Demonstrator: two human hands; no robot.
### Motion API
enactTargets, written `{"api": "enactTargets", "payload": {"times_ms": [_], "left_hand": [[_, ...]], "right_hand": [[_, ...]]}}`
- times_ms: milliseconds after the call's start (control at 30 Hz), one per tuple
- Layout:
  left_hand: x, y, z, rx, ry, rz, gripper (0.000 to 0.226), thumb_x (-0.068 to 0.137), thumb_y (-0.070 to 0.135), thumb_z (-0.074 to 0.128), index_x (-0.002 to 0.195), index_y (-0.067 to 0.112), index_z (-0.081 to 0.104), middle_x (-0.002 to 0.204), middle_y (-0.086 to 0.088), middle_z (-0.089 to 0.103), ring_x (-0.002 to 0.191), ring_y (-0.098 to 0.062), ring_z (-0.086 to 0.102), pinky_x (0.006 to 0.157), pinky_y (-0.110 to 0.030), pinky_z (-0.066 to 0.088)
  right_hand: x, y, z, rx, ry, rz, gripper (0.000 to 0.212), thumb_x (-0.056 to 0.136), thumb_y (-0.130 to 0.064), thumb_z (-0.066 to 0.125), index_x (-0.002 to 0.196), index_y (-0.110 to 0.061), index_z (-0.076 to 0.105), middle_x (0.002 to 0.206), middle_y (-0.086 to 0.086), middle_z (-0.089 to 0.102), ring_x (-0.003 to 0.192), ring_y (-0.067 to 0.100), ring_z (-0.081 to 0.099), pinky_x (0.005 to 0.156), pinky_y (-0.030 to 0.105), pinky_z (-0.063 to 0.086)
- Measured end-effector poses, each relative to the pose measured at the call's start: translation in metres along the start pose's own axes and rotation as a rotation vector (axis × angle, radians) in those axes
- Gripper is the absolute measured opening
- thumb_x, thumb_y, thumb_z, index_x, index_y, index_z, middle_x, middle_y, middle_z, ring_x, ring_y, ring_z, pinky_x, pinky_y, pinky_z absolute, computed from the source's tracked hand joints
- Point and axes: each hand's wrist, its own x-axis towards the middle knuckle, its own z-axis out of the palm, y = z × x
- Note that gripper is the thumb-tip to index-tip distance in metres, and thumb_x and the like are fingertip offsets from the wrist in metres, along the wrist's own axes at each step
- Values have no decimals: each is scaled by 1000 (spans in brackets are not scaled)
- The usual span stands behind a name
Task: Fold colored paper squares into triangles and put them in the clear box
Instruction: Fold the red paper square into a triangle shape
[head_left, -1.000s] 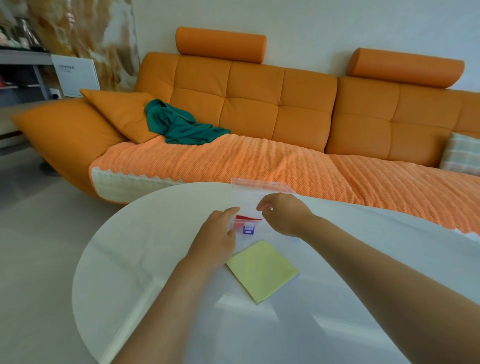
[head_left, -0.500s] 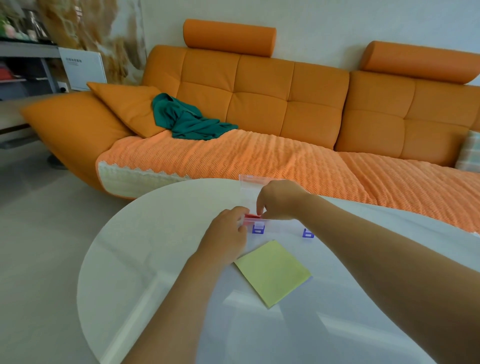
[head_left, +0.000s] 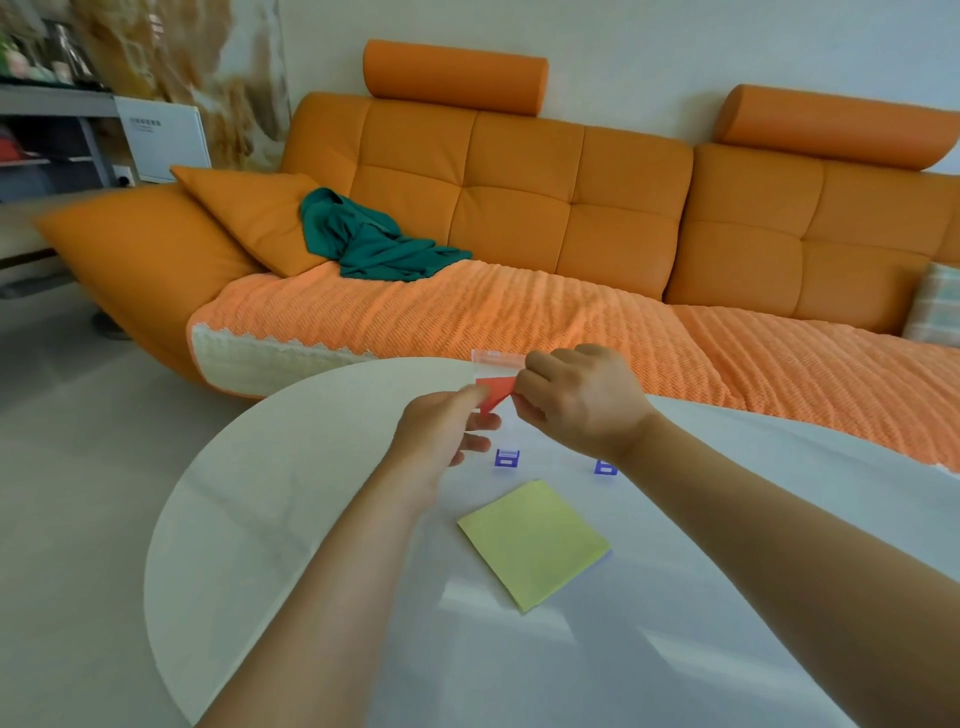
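- You are at a round white table (head_left: 270, 519) in a living room. A long orange sofa (head_left: 519, 208) runs behind it, with a ribbed orange throw (head_left: 467, 322) spread over the seat.
- A crumpled green cloth (head_left: 374, 244) lies on the sofa against an orange cushion (head_left: 249, 218), and a checked pillow (head_left: 935, 306) shows at the far right edge.
- Both your hands meet above the far part of the table, holding a red paper triangle (head_left: 496, 391) between them in the air.
- Your left hand (head_left: 447, 426) pinches the triangle's lower left point between thumb and forefinger. The other fingers stretch loosely beneath it.
- Your right hand (head_left: 576, 400) pinches the triangle's upper right edge, fingers curled in and knuckles towards you.
- The clear box (head_left: 496, 357) sits on the table right under and behind your hands. Its see-through lid stands up just behind the red paper, and its walls are hard to make out.
- Two purple latches (head_left: 507, 458) mark the box's near side, the second one just beside your right wrist.
- A yellow paper square (head_left: 535, 543) lies flat on the table nearer to you, between your forearms and apart from the box. A thin lilac edge shows under its right corner.
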Motion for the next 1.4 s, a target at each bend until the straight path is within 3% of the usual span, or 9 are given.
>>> {"api": "enactTargets", "payload": {"times_ms": [100,200,400,567,833,900,1067,1200,1400], "left_hand": [[-4,-4,1,51,63,118,13,86,19,62,82,17,74,76,3,73,58,-7,65,59,-25,46],[-3,-8,-3,225,174,275,13,85,18,62,82,24,73,68,5,71,60,-7,66,61,-25,48],[3,-17,0,334,220,422,14,90,20,64,82,30,70,69,13,70,63,-2,66,63,-22,48],[14,-36,2,558,207,284,39,88,40,69,121,20,63,113,3,65,97,-12,59,78,-22,41],[18,-47,5,637,149,248,39,94,25,62,132,16,60,124,-1,67,113,-17,61,87,-20,41],[19,-47,5,644,162,261,36,95,21,59,131,16,62,123,-2,68,113,-18,61,88,-20,41],[20,-48,6,639,165,259,34,95,23,61,128,17,63,121,0,67,111,-17,61,91,-23,45],[20,-49,6,645,177,278,32,95,22,62,126,16,65,120,-1,69,112,-17,61,90,-22,44],[17,-48,8,657,207,325,33,98,17,55,130,15,62,122,-2,68,113,-18,61,91,-24,44]], "right_hand": [[2,-1,-7,199,-252,152,12,86,-24,66,92,-16,71,89,1,63,66,20,58,49,29,40],[8,4,-9,498,-432,539,39,91,-30,63,129,-24,62,124,-6,57,95,7,52,70,25,40],[19,12,6,782,-574,852,12,95,-26,66,99,-25,78,85,-19,65,76,-3,56,64,19,43],[-4,15,29,811,-676,1156,12,92,-17,69,100,-16,79,80,-9,69,61,6,56,55,17,44],[-14,3,52,739,-823,1206,5,83,-22,78,78,-21,78,67,-12,66,63,6,59,54,18,43],[-16,2,56,686,-861,1221,25,84,-23,71,60,-18,67,56,-5,53,56,15,49,56,22,38],[-18,6,54,563,-934,1178,37,87,-37,69,98,-3,77,84,15,72,68,20,58,66,30,48],[-22,10,50,663,-947,1134,5,87,-26,75,90,-23,78,99,-1,76,89,17,67,76,26,53],[-20,11,49,592,-1025,1060,18,92,-29,69,103,-19,79,102,-2,74,93,18,67,79,28,55]]}}
